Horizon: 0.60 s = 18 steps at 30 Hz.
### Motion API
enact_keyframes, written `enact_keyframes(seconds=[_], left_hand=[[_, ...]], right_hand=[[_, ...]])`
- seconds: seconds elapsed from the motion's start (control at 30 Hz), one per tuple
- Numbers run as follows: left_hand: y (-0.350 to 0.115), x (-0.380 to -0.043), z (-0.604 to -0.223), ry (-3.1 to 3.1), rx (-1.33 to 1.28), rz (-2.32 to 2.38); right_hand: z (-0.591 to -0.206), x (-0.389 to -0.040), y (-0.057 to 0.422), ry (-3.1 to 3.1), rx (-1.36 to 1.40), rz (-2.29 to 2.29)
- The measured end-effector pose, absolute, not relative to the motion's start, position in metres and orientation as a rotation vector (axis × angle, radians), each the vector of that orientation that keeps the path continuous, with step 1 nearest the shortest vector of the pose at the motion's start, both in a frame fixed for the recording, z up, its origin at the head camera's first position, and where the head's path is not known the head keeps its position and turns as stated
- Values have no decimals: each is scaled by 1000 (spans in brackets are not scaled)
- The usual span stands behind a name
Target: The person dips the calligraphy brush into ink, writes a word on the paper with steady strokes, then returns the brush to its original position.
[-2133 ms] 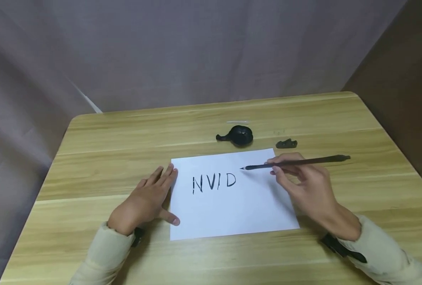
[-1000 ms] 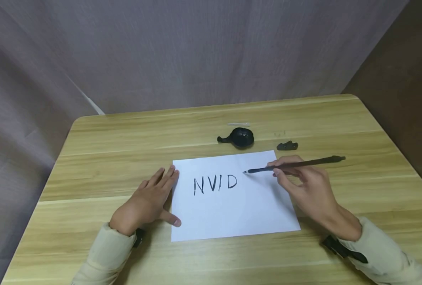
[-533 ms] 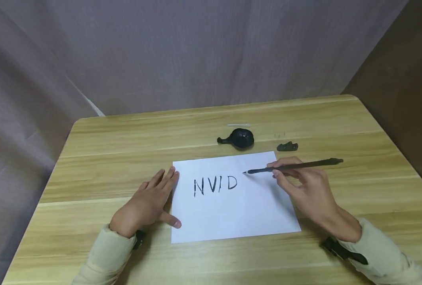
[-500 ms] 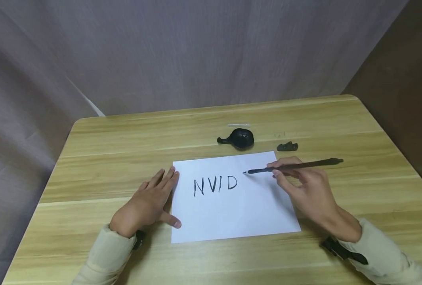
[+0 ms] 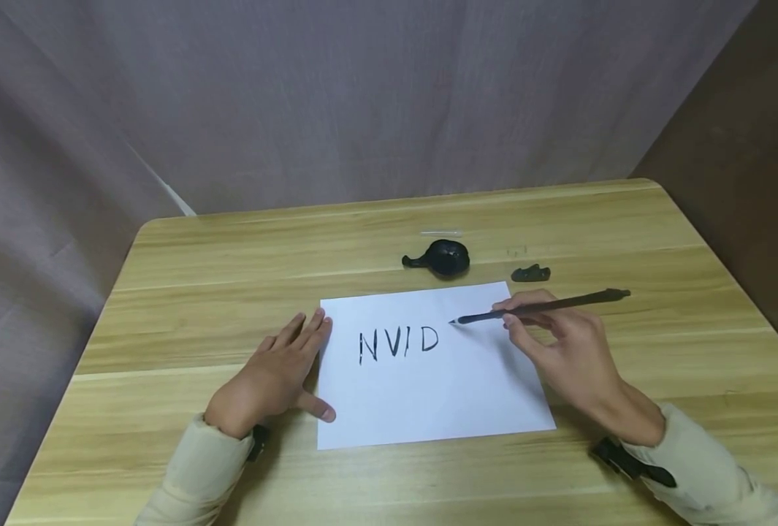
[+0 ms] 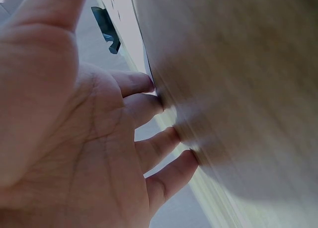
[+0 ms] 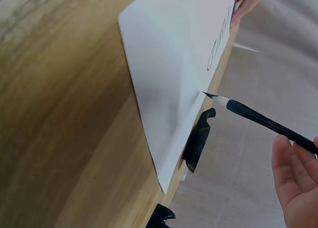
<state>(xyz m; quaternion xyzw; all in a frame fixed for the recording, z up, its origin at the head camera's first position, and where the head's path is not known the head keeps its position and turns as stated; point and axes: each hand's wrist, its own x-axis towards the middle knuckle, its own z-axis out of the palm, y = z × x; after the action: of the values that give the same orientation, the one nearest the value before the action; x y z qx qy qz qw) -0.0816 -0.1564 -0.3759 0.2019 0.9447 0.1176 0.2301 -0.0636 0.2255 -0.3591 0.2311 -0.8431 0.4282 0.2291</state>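
My right hand (image 5: 569,358) pinches a dark writing brush (image 5: 573,301) between thumb and fingers. Its pale, dark-ended tip is just right of the letter D, at or barely above the white paper (image 5: 428,402); I cannot tell if it touches. The paper bears the black letters "NVID" (image 5: 398,342). My left hand (image 5: 267,383) lies with spread fingers along the paper's left edge, its thumb on the lower left part. In the left wrist view, the left fingertips (image 6: 186,161) rest on the tabletop and paper edge. The right wrist view shows the brush (image 7: 263,119) slanting down to the sheet.
Beyond the paper stands a black gourd-shaped ink dish (image 5: 446,258). A thin clear stick (image 5: 441,234) lies behind it. To its right is a small dark brush rest (image 5: 531,273). The wooden table (image 5: 185,307) meets a grey curtain (image 5: 362,102) at the back.
The brush tip has come slightly down and right relative to the letters, and the shaft's rear end has swung a little left. The left hand stays put. The view has shifted slightly.
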Motion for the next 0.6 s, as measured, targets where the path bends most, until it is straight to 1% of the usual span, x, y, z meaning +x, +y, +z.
enact_keyframes(seconds=[0.27, 0.6], left_hand=[[-155, -82, -375, 2601, 558, 319], [-155, -83, -373, 2594, 543, 316]], right_hand=[[-359, -63, 226, -2331, 634, 1195], [-358, -55, 222, -2375, 627, 1104]])
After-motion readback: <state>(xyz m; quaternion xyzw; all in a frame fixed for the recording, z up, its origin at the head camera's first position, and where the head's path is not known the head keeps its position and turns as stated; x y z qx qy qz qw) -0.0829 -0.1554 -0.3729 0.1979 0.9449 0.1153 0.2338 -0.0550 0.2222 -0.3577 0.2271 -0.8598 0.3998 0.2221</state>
